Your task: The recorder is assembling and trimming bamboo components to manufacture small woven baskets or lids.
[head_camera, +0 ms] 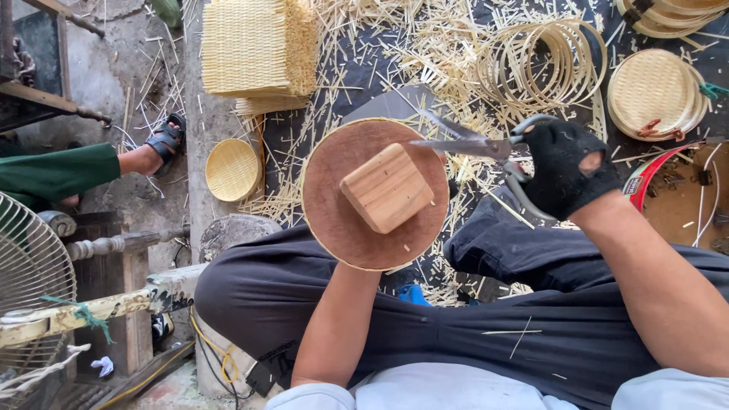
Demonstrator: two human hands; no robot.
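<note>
- The right hand (pixel 566 171), in a black glove, is closed through the loop handles of large metal shears (pixel 474 144), whose blades stand parted and point toward nine o'clock.
- The blade tips lie at the two o'clock edge of a round brown wooden disc (pixel 338 216) with a square wooden block (pixel 387 187) fixed on its middle.
- The left hand is hidden under the disc; its forearm (pixel 338 323) runs up beneath it, so its grip cannot be told.
- A pale woven rim edges the disc.
- At twelve o'clock lies a stack of woven mats (pixel 254 49); at two o'clock, bamboo hoops (pixel 543 64) and round woven lids (pixel 654 93).
- Straw trimmings (pixel 395 53) litter the floor.
</note>
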